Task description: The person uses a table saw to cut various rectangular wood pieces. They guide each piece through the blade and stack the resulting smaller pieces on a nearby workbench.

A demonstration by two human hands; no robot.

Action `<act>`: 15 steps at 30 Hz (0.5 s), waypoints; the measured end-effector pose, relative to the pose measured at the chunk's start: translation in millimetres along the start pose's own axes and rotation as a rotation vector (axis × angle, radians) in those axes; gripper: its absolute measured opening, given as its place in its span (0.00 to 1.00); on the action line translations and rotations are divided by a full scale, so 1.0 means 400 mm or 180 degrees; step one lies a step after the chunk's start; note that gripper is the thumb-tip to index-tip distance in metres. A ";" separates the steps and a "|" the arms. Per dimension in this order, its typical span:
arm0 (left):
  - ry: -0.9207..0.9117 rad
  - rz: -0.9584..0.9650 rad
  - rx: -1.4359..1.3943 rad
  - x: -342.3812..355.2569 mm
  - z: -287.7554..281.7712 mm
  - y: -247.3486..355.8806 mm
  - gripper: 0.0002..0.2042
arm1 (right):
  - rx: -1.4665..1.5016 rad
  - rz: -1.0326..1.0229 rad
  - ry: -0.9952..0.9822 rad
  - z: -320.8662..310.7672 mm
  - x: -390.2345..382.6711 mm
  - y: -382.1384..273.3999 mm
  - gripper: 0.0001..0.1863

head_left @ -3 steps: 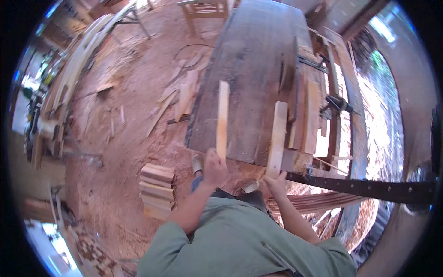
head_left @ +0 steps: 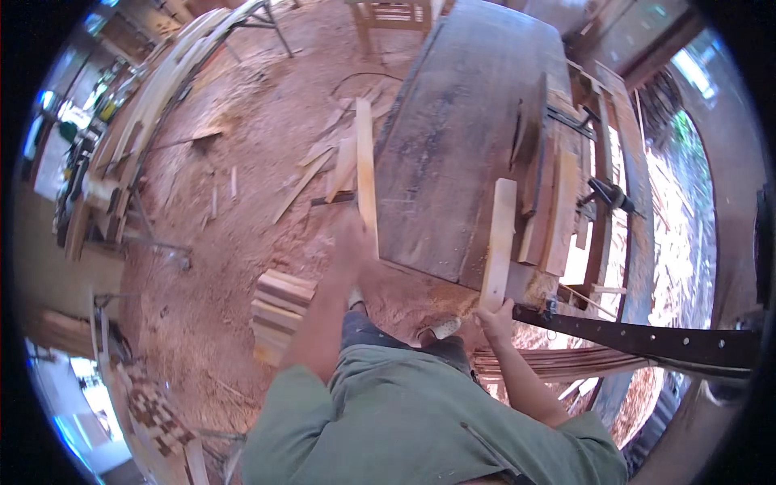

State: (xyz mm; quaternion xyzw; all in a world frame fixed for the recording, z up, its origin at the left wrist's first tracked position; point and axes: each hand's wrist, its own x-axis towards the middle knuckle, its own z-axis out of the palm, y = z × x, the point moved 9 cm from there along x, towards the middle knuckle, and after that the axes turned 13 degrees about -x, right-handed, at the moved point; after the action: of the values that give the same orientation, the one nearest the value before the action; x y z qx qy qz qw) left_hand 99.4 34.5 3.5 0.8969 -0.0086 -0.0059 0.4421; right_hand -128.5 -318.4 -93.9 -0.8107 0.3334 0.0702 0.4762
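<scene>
My left hand (head_left: 356, 242), blurred by motion, grips the lower part of a pale wooden strip (head_left: 364, 145), raised by the left edge of a dark wooden tabletop (head_left: 461, 113). My right hand (head_left: 495, 318) is closed on the near end of a second pale strip (head_left: 499, 222), which points away from me over the tabletop's right part. Beside it lie reddish and pale boards (head_left: 558, 210) with dark metal clamps (head_left: 606, 196). A long dark bar with holes (head_left: 647, 331) runs rightward from near my right hand.
A stack of short blocks (head_left: 279, 307) sits on the shaving-covered floor left of my legs, with loose offcuts (head_left: 303, 186) beside the table. Long pale boards (head_left: 166, 77) rest on metal stands at the left. A wooden chair (head_left: 386, 12) stands beyond. Bundled strips (head_left: 541, 364) lie at lower right.
My left hand and its strip have risen and moved left to the tabletop's edge. My right hand still holds its strip. The view has shifted slightly, with the tabletop appearing further right.
</scene>
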 end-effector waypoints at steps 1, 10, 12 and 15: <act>0.0369 0.0358 -0.0080 0.050 -0.078 0.006 0.14 | -0.0127 -0.0181 0.0045 -0.003 -0.004 -0.009 0.35; -0.1196 -0.1188 -0.2474 -0.372 0.036 -0.073 0.20 | -0.0339 -0.1058 -0.1220 0.246 -0.258 -0.185 0.30; -0.0425 -0.2194 -0.3887 -0.517 0.029 -0.156 0.13 | -0.0523 -0.1526 -0.2106 0.409 -0.365 -0.245 0.36; 0.0562 -0.2371 -0.3942 -0.627 -0.147 -0.385 0.18 | -0.0517 -0.1116 -0.3158 0.638 -0.465 -0.279 0.27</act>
State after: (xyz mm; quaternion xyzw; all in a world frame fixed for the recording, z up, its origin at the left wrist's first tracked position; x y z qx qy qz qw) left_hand -148.9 180.3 -82.0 0.4228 0.3379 -0.0873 0.8363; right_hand -151.5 14.9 -69.6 -0.7578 -0.0788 0.3901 0.5170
